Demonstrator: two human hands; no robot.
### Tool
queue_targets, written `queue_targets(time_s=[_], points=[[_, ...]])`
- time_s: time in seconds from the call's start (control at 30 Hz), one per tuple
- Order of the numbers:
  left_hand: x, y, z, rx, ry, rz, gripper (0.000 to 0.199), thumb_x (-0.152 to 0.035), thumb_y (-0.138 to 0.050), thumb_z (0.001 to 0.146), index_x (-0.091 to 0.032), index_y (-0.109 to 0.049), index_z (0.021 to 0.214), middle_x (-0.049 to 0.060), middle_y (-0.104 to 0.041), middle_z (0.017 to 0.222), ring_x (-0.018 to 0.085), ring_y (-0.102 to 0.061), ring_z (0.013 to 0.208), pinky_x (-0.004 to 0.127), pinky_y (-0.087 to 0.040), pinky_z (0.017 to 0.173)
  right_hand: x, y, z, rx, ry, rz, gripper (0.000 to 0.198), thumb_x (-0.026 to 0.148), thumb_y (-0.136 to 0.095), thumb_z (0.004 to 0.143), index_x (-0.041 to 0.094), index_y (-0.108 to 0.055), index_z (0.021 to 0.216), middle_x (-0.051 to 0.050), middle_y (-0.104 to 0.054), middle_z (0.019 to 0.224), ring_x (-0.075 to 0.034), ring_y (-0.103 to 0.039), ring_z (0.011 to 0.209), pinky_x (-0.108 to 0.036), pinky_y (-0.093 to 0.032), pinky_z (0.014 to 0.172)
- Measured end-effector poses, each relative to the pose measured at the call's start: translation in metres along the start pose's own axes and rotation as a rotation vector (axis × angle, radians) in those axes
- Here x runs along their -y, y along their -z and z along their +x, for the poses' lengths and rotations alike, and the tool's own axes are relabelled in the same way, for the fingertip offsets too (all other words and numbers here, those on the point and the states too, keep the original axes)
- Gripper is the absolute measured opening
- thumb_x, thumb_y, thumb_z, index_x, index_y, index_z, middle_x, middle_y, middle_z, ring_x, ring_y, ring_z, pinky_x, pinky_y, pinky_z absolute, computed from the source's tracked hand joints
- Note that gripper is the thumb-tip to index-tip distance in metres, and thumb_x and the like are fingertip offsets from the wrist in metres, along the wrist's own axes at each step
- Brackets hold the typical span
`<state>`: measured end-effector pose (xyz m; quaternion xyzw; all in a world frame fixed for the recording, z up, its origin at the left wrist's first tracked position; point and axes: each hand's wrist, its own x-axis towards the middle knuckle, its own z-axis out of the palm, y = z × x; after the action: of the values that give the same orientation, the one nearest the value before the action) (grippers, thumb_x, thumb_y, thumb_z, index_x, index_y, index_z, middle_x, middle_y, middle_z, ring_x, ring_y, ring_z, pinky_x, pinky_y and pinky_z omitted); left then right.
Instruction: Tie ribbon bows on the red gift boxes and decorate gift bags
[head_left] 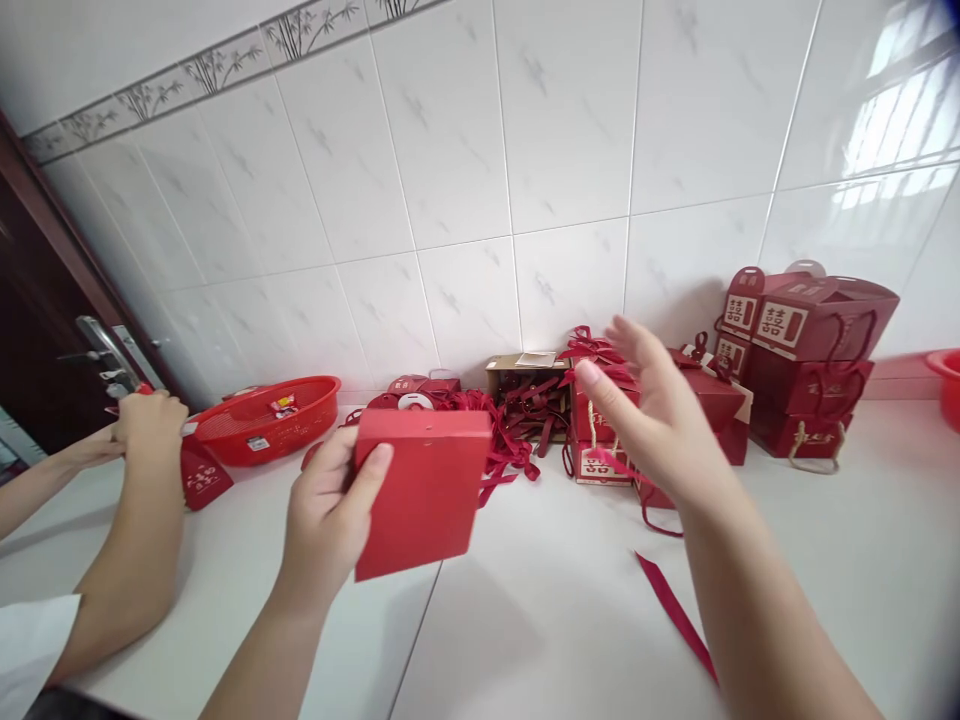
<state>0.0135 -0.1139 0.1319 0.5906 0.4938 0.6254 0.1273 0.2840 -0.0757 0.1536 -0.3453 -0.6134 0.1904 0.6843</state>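
Observation:
My left hand grips a flat red box by its left side, thumb on the near face, and holds it up over the white counter. My right hand is raised to the right of the box, thumb and fingers apart, with nothing seen in its grasp. Behind that hand stand red gift boxes with ribbon bows and cord handles. A loose dark red ribbon shows below, its lower end hidden by my right forearm.
An open cardboard box and a heap of red ribbons lie by the tiled wall. Stacked gift boxes stand at right. On the left, another person's hands work beside a red plastic basket.

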Motion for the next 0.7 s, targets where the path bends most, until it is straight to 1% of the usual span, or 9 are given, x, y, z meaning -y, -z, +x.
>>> queue_targets(time_s=[0.07,0.13,0.2,0.3,0.37,0.43,0.47,0.53,0.7], points=[[-0.026,-0.025,0.006,0.064,-0.180,-0.004,0.021,-0.040,-0.059,0.088,-0.020,-0.061,0.093,0.003,-0.068,0.089,0.017,-0.064,0.077,0.027,-0.054,0.067,-0.001,-0.013,-0.003,0.187,-0.069,0.194,0.069,0.051,-0.066,0.081,0.030,-0.041,0.141,-0.009,-0.060,0.129,-0.030,-0.053,0.125,-0.053,-0.043,0.103],[-0.046,-0.052,0.009,0.093,-0.361,0.000,0.015,-0.035,-0.057,0.090,-0.020,-0.060,0.092,0.002,-0.068,0.087,0.015,-0.064,0.078,0.026,-0.053,0.071,0.002,-0.022,-0.008,0.264,-0.145,0.336,0.069,0.054,-0.063,0.083,0.031,-0.037,0.143,-0.007,-0.067,0.114,-0.027,-0.064,0.109,-0.046,-0.054,0.089],[-0.060,-0.074,0.010,0.077,-0.428,-0.129,0.023,-0.030,-0.058,0.090,-0.023,-0.053,0.112,0.002,-0.068,0.089,0.016,-0.066,0.081,0.028,-0.054,0.072,0.006,-0.028,-0.012,0.145,-0.153,0.394,0.068,0.053,-0.062,0.084,0.034,-0.034,0.143,-0.005,-0.069,0.106,-0.026,-0.068,0.095,-0.042,-0.057,0.079],[-0.066,-0.091,0.008,0.038,-0.436,-0.312,0.067,-0.025,-0.061,0.089,-0.028,-0.020,0.143,0.003,-0.068,0.096,0.019,-0.068,0.088,0.034,-0.056,0.075,0.007,-0.033,-0.014,-0.110,-0.033,0.376,0.063,0.046,-0.063,0.085,0.039,-0.032,0.140,-0.004,-0.067,0.103,-0.024,-0.068,0.088,-0.040,-0.057,0.073],[-0.062,-0.091,0.007,0.030,-0.496,-0.271,0.059,-0.025,-0.059,0.089,-0.027,-0.031,0.141,0.006,-0.065,0.105,0.021,-0.066,0.096,0.036,-0.056,0.080,0.004,-0.035,-0.012,-0.180,0.071,0.335,0.042,0.043,-0.066,0.083,0.036,-0.050,0.121,-0.003,-0.065,0.103,-0.024,-0.065,0.092,-0.040,-0.055,0.077],[-0.053,-0.088,0.009,0.016,-0.548,-0.180,0.029,-0.026,-0.057,0.090,-0.024,-0.055,0.119,0.007,-0.061,0.110,0.022,-0.061,0.104,0.038,-0.053,0.089,0.000,-0.038,-0.010,-0.189,0.129,0.298,0.017,0.041,-0.068,0.081,0.029,-0.059,0.089,-0.004,-0.062,0.103,-0.024,-0.062,0.099,-0.041,-0.051,0.084],[-0.048,-0.086,0.011,0.006,-0.552,-0.150,0.016,-0.026,-0.055,0.091,-0.023,-0.061,0.105,0.007,-0.061,0.108,0.023,-0.059,0.108,0.039,-0.050,0.093,-0.003,-0.039,-0.009,-0.186,0.134,0.283,0.019,0.040,-0.070,0.080,0.025,-0.058,0.077,-0.005,-0.061,0.103,-0.024,-0.060,0.101,-0.042,-0.049,0.088],[-0.039,-0.084,0.014,0.004,-0.524,-0.149,0.013,-0.027,-0.051,0.093,-0.020,-0.061,0.089,0.006,-0.061,0.102,0.024,-0.058,0.111,0.040,-0.047,0.098,-0.007,-0.044,-0.007,-0.182,0.108,0.261,0.025,0.038,-0.072,0.078,0.023,-0.055,0.067,-0.005,-0.059,0.101,-0.024,-0.058,0.102,-0.042,-0.045,0.091],[-0.029,-0.081,0.027,0.156,-0.329,-0.179,0.017,-0.033,-0.056,0.090,-0.020,-0.063,0.099,0.005,-0.069,0.104,0.021,-0.065,0.100,0.031,-0.054,0.081,-0.018,-0.065,-0.006,-0.187,-0.046,0.330,0.032,0.041,-0.075,0.074,0.021,-0.054,0.062,-0.004,-0.058,0.099,-0.021,-0.059,0.094,-0.036,-0.047,0.082]])
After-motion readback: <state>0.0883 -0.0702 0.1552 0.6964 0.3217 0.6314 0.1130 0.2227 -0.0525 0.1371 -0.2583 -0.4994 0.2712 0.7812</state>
